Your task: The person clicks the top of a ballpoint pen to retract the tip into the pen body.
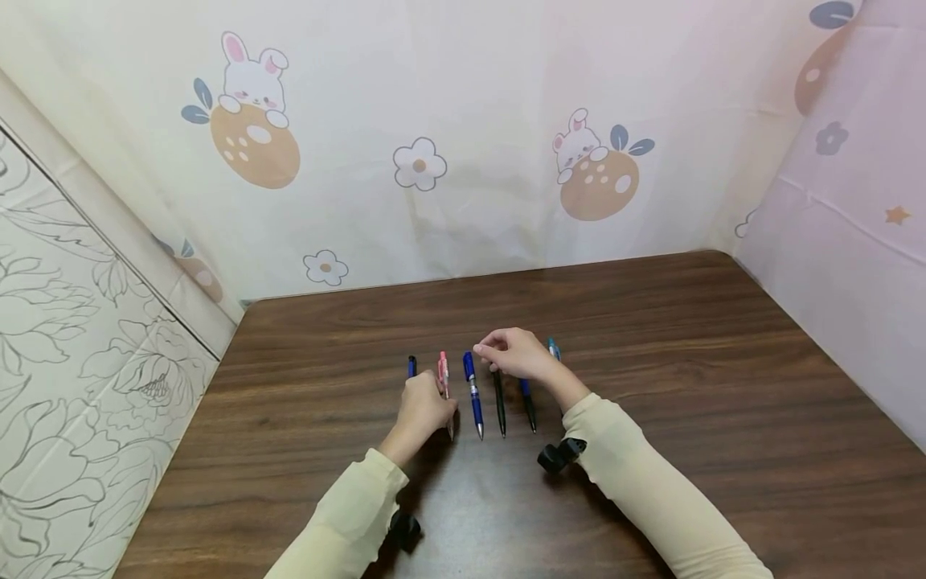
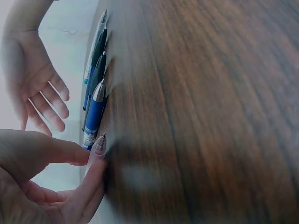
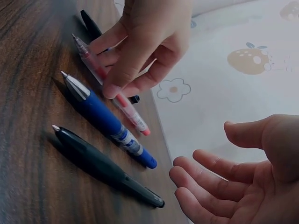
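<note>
A row of several pens lies on the wooden table. My left hand (image 1: 425,406) pinches a clear pen with red parts (image 1: 444,367) between thumb and fingers, low over the tabletop. Just right of it lies a blue pen with a silver tip (image 1: 473,394), pointing toward me. My right hand (image 1: 515,354) hovers above the far end of a black pen (image 1: 500,412), holding nothing. In the right wrist view its fingers (image 3: 212,196) are relaxed and apart from the pens. A blue-and-black pen (image 1: 529,406) and a teal-topped pen (image 1: 554,348) are partly hidden by this hand.
At the row's left end, another dark blue pen (image 1: 411,366) is mostly covered by my left hand. The brown table (image 1: 651,322) meets a curtain with rabbit prints (image 1: 485,201) at its back edge. A flower-patterned panel (image 1: 72,386) stands on the left.
</note>
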`<state>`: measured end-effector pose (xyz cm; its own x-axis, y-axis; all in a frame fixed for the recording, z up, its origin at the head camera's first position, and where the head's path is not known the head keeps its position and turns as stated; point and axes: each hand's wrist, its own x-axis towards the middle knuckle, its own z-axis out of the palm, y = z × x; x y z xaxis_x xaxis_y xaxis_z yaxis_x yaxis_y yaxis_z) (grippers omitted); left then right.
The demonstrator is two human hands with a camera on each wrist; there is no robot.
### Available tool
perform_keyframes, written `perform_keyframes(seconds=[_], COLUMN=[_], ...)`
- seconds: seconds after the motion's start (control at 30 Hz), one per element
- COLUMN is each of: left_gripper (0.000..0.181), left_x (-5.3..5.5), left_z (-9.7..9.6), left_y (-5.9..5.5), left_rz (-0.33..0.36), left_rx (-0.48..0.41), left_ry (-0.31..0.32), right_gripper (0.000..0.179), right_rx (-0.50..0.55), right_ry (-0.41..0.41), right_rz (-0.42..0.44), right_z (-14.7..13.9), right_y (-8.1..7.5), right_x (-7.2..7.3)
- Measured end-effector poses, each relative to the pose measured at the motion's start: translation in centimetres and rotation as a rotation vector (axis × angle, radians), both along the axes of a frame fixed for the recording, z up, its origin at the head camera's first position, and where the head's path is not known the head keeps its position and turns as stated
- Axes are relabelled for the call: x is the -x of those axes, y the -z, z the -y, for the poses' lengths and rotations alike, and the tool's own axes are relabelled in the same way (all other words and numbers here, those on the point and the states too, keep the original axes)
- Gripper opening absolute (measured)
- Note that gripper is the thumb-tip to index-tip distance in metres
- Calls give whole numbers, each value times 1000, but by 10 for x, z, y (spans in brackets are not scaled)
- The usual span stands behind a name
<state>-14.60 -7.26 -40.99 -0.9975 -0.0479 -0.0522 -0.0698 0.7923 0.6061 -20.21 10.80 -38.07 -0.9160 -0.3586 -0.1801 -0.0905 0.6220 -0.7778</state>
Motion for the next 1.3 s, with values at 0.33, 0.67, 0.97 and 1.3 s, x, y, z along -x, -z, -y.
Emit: perform_keyframes(seconds=[0.33, 0.67, 0.97, 1.3], left_gripper=[15, 14, 18, 21], left_x=[0, -1, -1, 1], left_z=[3, 8, 10, 9], left_y=[-4, -6, -4, -1], left_rz=[1, 11, -12, -13], left_rx=[-46, -121, -233, -296], left_ry=[23, 54, 119, 151], right_gripper=[35, 37, 39, 41], right_rx=[15, 49, 95, 198], right_ry=[24, 10, 49, 53], right_rz=[30, 44, 106, 159], right_z=[0, 3, 3, 2], right_y=[7, 10, 13, 16], right_x=[0, 3, 5, 7])
